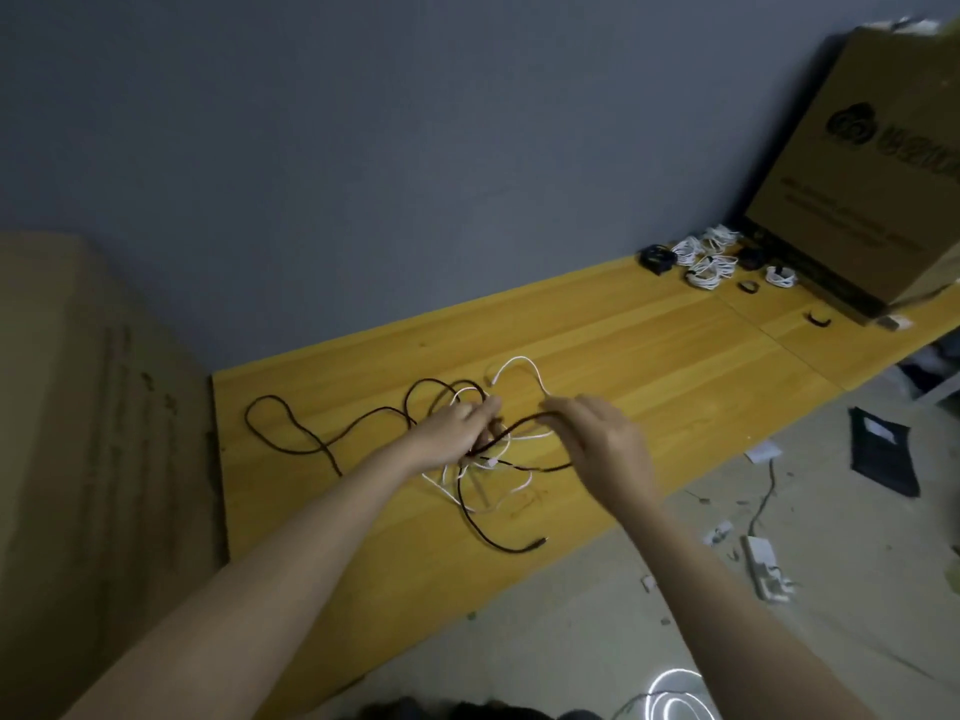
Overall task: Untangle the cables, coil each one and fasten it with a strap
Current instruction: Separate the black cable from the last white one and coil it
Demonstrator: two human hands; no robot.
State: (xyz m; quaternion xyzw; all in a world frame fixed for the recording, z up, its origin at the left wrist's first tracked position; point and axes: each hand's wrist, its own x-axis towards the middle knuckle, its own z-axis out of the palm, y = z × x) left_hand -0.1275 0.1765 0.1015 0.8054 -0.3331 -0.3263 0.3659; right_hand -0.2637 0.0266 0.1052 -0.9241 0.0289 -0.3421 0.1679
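A dark cable (291, 431) and a white cable (524, 363) lie tangled on the yellow wooden table (649, 356). My left hand (457, 428) grips the knot where both cables cross. My right hand (608, 444) pinches a stretch of the dark cable and holds it lifted a little above the table, to the right of the knot. The dark cable's free end with its plug (537, 541) lies near the front edge. Two loose black straps (749, 287) (819, 318) lie at the far right.
Several coiled, strapped white cables (709, 259) and dark ones (657, 258) sit at the far right by a large cardboard box (857, 163). Another cardboard box (93, 433) stands at the table's left end. A power strip (763, 566) and scraps lie on the floor.
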